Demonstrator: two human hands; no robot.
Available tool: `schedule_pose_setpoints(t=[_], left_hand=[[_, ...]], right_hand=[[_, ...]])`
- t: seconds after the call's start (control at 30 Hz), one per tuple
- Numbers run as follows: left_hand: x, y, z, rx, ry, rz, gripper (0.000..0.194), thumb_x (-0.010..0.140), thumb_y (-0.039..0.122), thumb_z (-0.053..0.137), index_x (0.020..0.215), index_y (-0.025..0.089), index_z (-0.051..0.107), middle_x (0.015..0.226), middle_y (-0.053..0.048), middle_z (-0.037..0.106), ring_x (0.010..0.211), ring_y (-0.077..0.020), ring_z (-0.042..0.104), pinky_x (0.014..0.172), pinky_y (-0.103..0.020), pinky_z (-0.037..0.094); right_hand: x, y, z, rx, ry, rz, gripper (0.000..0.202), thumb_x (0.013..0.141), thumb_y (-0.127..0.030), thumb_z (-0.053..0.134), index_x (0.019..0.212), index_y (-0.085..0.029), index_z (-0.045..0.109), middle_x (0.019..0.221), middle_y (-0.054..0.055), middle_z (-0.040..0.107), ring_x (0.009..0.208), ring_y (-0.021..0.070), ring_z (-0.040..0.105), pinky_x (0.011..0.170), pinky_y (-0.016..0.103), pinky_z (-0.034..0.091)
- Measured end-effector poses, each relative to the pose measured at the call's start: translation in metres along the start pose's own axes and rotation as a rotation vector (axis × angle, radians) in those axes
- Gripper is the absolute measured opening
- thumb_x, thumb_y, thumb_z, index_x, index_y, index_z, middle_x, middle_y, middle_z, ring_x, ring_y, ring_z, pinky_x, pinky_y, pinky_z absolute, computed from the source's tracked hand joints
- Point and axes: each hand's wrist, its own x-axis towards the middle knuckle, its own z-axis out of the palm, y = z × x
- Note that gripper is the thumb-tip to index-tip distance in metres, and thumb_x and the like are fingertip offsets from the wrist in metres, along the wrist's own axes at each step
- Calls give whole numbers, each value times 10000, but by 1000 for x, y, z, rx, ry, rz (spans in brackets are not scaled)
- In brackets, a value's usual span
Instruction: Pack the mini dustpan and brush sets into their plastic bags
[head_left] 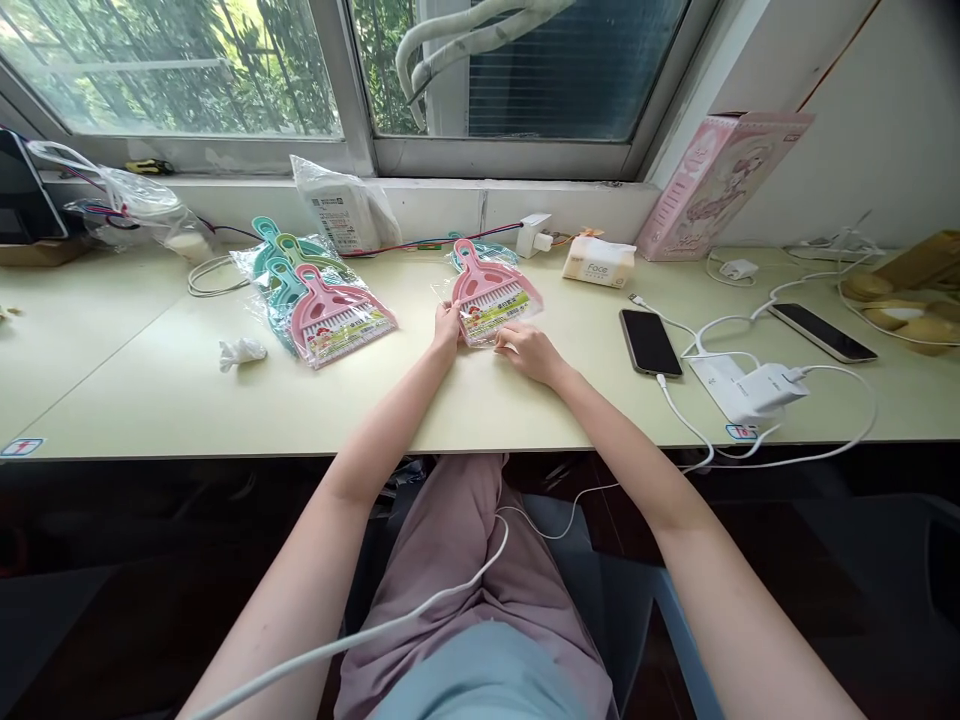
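On desk, both hands (L hand [448, 327], R hand [527, 350]) grip pink dustpan pkg [491, 290].

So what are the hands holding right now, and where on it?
Both hands grip the pink dustpan set in its clear bag: left hand at its near-left corner, right hand at the near-right edge.

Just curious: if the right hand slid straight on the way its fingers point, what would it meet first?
Probably the pink plastic dustpan set in its clear bag; the right hand already touches its near edge.
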Motion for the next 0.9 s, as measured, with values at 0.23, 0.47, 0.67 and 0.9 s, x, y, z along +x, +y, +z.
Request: schedule_pose_setpoints(t=[0.23,0.47,0.67,0.9], left_hand=[[8,3,-7,-33,-45,38,111,904,207,563,833,204,478,742,20,603,759,-142,653,805,-292,536],[1,3,-1,-138,-117,108,91,926,203,547,856,202,488,773,19,621,756,-131,651,833,-291,528],[-5,11,-5,-292,-108,16,138,900,274,619,873,214,498,810,6,660,860,-158,680,872,-312,527],[-18,15,-1,-269,-292,-37,92,876,268,627,928,205,585,935,-32,708,944,-175,686,893,-328,531]], right_hand=[[0,-4,5,108,3,7,215,961,-298,500,1024,-191,675,1037,87,730,982,242,650,920,384,403],[0,20,6,202,171,164,402,997,-438,389,1042,-206,714,1064,102,735,1056,278,633,977,441,437],[4,25,12,444,257,351,352,924,-503,520,950,-204,703,1028,105,712,949,249,642,890,449,538],[7,33,8,1021,476,655,425,777,-573,690,1002,-237,559,892,15,701,790,145,674,684,281,602]])
